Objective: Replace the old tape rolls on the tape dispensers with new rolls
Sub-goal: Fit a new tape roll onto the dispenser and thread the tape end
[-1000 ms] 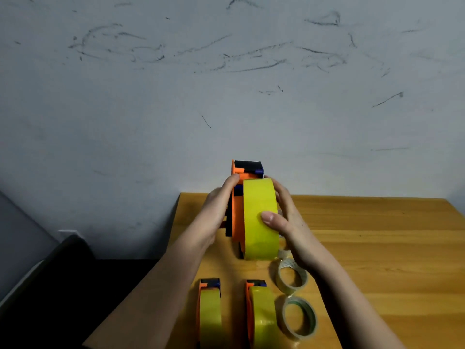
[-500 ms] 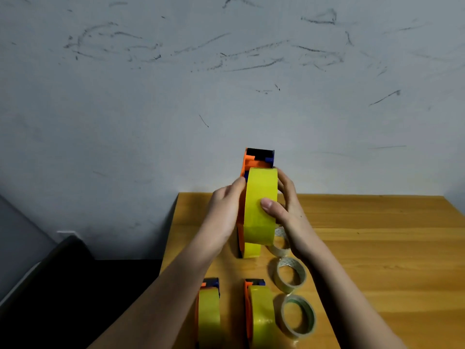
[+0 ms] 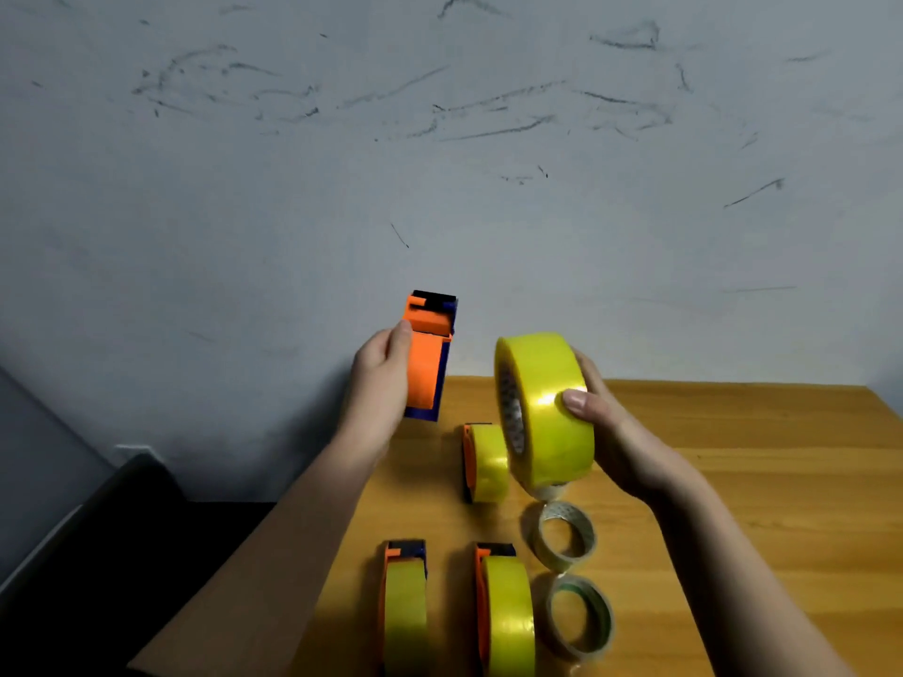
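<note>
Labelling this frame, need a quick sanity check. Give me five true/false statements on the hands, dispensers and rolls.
1. The left hand holds a dispenser with no roll on it. True.
2. The right hand is empty. False: it grips a yellow roll.
3. The held roll and held dispenser touch. False: a gap separates them.
4. Three dispensers on the table carry yellow rolls. True.
5. The thin rolls lie left of the dispensers. False: they lie to their right.
</note>
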The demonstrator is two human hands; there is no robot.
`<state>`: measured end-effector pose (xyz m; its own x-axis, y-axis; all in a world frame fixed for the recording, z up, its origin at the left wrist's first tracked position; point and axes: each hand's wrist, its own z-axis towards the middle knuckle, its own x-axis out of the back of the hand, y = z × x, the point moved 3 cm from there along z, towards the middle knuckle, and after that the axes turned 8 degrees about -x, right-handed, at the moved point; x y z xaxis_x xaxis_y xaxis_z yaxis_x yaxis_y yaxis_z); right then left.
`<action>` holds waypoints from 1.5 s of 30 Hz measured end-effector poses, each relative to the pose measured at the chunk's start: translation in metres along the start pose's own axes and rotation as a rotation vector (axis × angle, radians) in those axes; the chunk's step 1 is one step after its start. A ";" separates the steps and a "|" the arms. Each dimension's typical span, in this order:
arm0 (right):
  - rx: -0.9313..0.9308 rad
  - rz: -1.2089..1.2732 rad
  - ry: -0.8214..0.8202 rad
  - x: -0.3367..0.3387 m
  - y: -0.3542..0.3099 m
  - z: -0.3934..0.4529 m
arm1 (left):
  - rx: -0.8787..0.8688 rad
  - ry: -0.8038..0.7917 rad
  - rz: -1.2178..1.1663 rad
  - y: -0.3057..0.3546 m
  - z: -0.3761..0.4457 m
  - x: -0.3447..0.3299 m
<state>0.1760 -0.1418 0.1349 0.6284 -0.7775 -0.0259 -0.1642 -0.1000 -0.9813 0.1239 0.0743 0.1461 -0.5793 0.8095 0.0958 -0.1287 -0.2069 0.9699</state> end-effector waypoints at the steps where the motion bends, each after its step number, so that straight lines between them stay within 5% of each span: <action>1: -0.025 0.007 -0.035 -0.003 0.001 -0.001 | -0.030 -0.013 0.024 0.000 0.001 0.000; 8: -0.203 0.204 -0.304 -0.017 0.004 -0.005 | -0.137 -0.174 0.013 0.014 0.005 -0.001; 16: -0.303 -0.163 -0.558 -0.029 -0.015 -0.002 | -0.140 -0.611 0.053 0.014 -0.007 -0.018; 32: -0.272 -0.173 -0.401 -0.015 -0.026 0.019 | 0.198 -0.876 -0.308 -0.007 -0.029 -0.010; 36: -0.296 -0.197 -0.403 -0.017 -0.022 0.023 | 0.266 -0.827 -0.431 -0.011 -0.035 -0.012; 40: -0.286 -0.118 -0.216 0.006 -0.031 0.025 | 0.261 -0.711 -0.417 -0.021 -0.037 -0.007; 45: -0.166 -0.067 0.416 0.026 -0.016 0.018 | 0.212 -0.448 -0.414 -0.022 -0.038 -0.009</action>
<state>0.2085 -0.1493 0.1469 0.2880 -0.9460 0.1491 -0.2741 -0.2306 -0.9336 0.1009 0.0509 0.1152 -0.1172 0.9596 -0.2560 -0.0814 0.2476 0.9654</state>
